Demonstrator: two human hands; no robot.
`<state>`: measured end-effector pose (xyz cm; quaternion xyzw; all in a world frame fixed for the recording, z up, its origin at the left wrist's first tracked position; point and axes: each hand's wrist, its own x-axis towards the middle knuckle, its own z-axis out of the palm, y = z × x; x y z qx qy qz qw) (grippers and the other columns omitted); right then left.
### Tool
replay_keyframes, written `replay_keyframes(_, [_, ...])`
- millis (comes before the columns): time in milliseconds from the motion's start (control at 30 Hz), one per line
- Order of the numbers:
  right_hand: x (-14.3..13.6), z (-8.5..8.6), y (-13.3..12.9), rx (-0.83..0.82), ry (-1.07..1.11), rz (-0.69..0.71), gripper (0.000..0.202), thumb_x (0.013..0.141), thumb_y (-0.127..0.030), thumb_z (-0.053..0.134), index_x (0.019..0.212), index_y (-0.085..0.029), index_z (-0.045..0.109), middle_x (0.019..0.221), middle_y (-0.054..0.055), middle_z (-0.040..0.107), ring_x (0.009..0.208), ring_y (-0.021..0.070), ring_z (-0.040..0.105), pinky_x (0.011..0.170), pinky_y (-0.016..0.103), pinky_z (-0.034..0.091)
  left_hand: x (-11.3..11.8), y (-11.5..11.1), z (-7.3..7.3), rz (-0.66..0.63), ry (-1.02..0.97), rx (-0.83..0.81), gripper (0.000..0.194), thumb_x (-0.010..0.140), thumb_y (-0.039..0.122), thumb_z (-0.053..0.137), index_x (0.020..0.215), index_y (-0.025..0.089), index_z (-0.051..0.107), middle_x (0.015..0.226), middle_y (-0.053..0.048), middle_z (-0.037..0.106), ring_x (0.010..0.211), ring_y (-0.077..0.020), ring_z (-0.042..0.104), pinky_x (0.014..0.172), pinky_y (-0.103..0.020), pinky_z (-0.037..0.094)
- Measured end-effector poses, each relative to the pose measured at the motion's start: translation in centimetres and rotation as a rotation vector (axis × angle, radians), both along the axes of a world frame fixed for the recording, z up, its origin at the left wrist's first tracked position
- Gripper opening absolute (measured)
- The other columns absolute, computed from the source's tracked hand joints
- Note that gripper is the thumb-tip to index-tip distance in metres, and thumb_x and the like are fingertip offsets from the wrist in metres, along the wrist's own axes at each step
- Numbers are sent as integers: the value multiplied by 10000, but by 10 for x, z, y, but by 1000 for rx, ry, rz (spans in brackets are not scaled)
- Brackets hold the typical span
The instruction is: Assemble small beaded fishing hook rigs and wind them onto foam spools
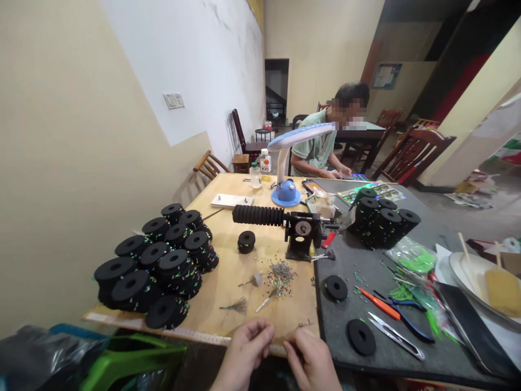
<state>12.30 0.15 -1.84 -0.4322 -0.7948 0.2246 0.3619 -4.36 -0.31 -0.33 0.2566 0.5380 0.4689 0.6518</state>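
Note:
My left hand [249,350] and my right hand [312,358] are side by side over the table's near edge, slightly apart. Thumb and fingers of each are pinched together; anything between them is too small to make out. Beyond them lies a heap of tiny grey and coloured beads [280,277]. Around it are a thin tool with a bristly tip [266,300], a fanned bundle of fine strands [236,306] and another small tufted piece [255,279]. A black winding device [303,233] carries a row of black foam rings [258,215]. A single foam spool [246,242] stands below it.
Stacked black foam spools [154,255] fill the left side; more stacks [382,217] stand right. Silver scissors [396,336], blue-handled pliers [413,320], an orange-handled tool [378,304] and a plate [459,266] lie right. Behind the blue lamp [286,193] sits a person [315,141].

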Motion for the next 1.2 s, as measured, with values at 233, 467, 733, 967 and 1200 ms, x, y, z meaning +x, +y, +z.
replay_keyframes(233, [2,10,7,-170,-22,20,135,897,-233,552,865,-218,683,716,39,728,648,197,658,587,261,466,-11,-3,3,0,134,105,421,616,544,796,661,150,652,591,31,574,597,-125,496,592,-222,393])
replay_keyframes(467, [-12,37,11,-345,190,42,341,874,-290,581,1205,-218,617,1098,122,720,833,236,676,692,306,532,-19,-9,4,-7,337,278,322,717,483,738,668,168,695,730,-31,621,750,-202,585,694,-265,462])
replay_keyframes(733, [-43,24,12,-505,106,116,139,847,-234,562,738,-203,642,579,-27,635,538,145,551,531,227,389,-30,-17,6,62,387,277,328,729,477,726,647,162,686,683,-29,608,699,-201,599,669,-265,472])
replay_keyframes(967, [-46,5,13,-383,-29,127,184,839,-182,553,688,-205,657,528,-39,596,482,131,514,491,226,328,-42,-23,-4,64,426,236,343,724,483,722,633,161,649,639,-8,589,652,-178,556,623,-248,438])
replay_keyframes(1200, [-33,34,15,-145,0,103,160,864,-224,600,1021,-224,632,937,84,715,881,254,646,751,323,499,-46,-26,2,68,375,211,330,737,471,715,649,162,641,646,0,577,668,-173,536,645,-245,434])
